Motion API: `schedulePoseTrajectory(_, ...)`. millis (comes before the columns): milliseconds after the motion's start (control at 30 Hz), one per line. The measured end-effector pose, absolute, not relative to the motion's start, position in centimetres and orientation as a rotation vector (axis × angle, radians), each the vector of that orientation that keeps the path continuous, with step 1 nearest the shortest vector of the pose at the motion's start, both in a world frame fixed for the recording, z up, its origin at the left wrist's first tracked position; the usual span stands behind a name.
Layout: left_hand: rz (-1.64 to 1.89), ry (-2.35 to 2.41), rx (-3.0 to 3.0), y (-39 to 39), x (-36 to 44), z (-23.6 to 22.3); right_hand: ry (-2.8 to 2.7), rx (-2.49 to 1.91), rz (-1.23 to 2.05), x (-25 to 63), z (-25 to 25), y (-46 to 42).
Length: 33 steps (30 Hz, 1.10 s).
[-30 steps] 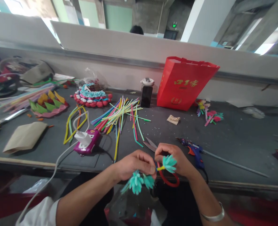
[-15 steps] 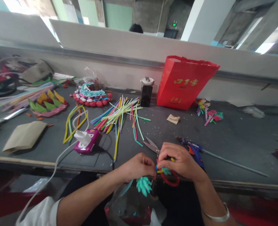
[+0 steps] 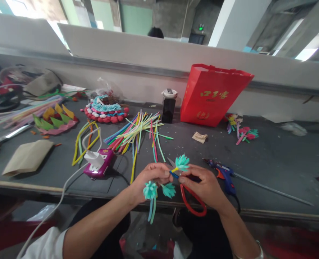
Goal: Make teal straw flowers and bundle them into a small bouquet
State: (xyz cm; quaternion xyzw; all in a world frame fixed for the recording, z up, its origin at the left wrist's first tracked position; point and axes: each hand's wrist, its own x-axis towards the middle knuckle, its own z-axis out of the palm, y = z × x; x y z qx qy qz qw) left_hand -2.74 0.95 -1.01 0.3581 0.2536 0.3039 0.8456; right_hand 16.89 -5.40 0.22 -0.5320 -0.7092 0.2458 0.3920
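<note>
My left hand (image 3: 151, 175) is closed on turquoise pipe-cleaner flowers. One flower (image 3: 181, 163) with a yellow stem points up to the right between my hands, while two more (image 3: 150, 190) hang below the fingers with pale blue-green stems dangling. Thumb and fingers of my right hand (image 3: 201, 183) pinch a blue pipe cleaner (image 3: 173, 175) at the base of the yellow stem. Scissors with a red handle (image 3: 193, 205) lie at the table edge under my right hand; their blades are partly hidden behind the upper flower.
A hot glue gun (image 3: 224, 176) with a long glue stick lies to the right. Colourful pipe cleaners (image 3: 137, 131) are heaped mid-table. A purple power socket (image 3: 101, 165) with a white plug sits left. Behind stand a red bag (image 3: 215, 97), a dark bottle (image 3: 168, 108) and a flower-trimmed piece (image 3: 106, 109).
The flowers have been raised and turned: the yellow-stemmed one now points up between my hands. My right hand has moved off that flower's head to the blue pipe cleaner.
</note>
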Motion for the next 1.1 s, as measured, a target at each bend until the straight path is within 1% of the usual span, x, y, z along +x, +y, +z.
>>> schedulePoseTrajectory(167, 0.367, 0.485, 0.853, 0.4, -3.1, -1.0, -1.835, -1.297, 0.810, 17.0, 0.1, -4.6)
schedulePoseTrajectory(267, 0.263, 0.502, 0.917, 0.2, -3.3, -0.5, -1.826, -1.325, 0.851, 17.1, 0.0, -4.5)
schedulePoseTrajectory(467, 0.293, 0.490, 0.959, 0.4, -3.4, -0.1, -1.861, -1.265, 0.866, 17.5, -0.3, -4.0)
schedulePoseTrajectory(833, 0.157, 0.541, 1.037, -0.1, -3.0, 0.2, -1.912, -1.275, 0.923, 18.0, -0.2, -4.0)
schedulePoseTrajectory(967, 0.126, 0.568, 1.207, -0.3, -2.7, -1.0, -1.959, -1.263, 0.916, 18.2, -0.1, -3.9)
schedulePoseTrajectory(1100, 0.110, 0.631, 1.553, -0.8, -2.4, -2.1, -2.107, -1.203, 0.802, 18.3, 0.3, -3.9)
